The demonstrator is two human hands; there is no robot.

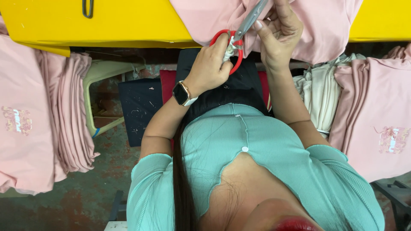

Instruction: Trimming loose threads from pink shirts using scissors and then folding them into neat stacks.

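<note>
My left hand, with a smartwatch on its wrist, grips the red handles of a pair of scissors. The grey blades point up and right into a pink garment that lies over the edge of the yellow table. My right hand pinches a fold of that pink garment right beside the blades. The blade tips run out of view at the top edge.
A tall stack of folded pink shirts stands at the left, another at the right, with cream folded garments next to it. A pale plastic stool is under the table at left. A dark clip lies on the table.
</note>
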